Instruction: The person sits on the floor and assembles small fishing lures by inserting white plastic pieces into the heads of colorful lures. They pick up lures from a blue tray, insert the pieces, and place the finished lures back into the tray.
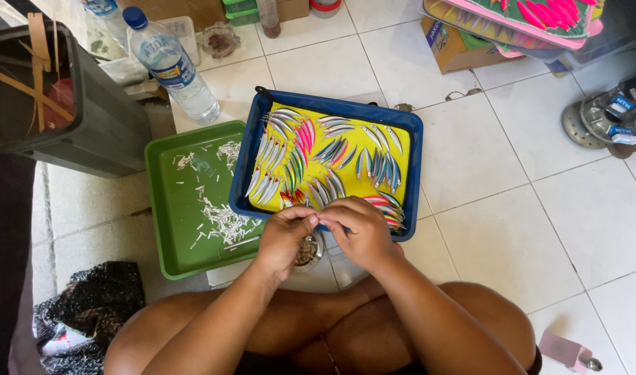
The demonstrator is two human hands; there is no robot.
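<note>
Two hands meet at the near edge of the blue tray (415, 163): left hand (285, 232) and right hand (360, 229), fingertips pressed together, pinching a small item too tiny to identify. Blue tray: yellow liner, rows of slim painted fishing lures (318, 156). Left of it, touching: green tray (166, 208) strewn with white scraps. Beyond the green tray: plastic water bottle (171, 66). Below the hands: small round metal dish (310, 251).
</note>
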